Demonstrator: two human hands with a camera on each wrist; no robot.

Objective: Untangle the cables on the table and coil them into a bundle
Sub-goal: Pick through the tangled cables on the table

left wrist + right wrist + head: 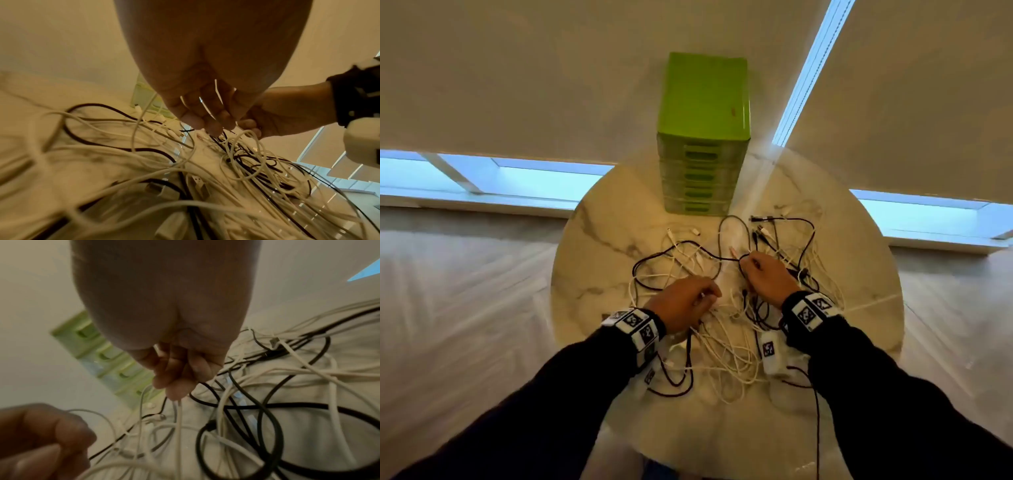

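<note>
A tangle of white and black cables [726, 346] sprawls over the round marble table [599, 260]. My left hand [709, 297] hovers over the tangle's left middle, fingers curled round thin white cable strands [216, 91] that run between them. My right hand [749, 263] is a little farther back and to the right, pinching a white cable [180, 418] that hangs straight down from its fingertips [176, 392]. The hands are close together but apart. A long black cable [277, 405] loops across the tabletop under the right hand. Several plugs lie loose among the strands.
A green drawer unit [705, 137] stands at the table's back edge, just behind the cables. Cable ends with connectors [763, 219] lie to its right. Bare marble shows on the table's left side and near the front edge.
</note>
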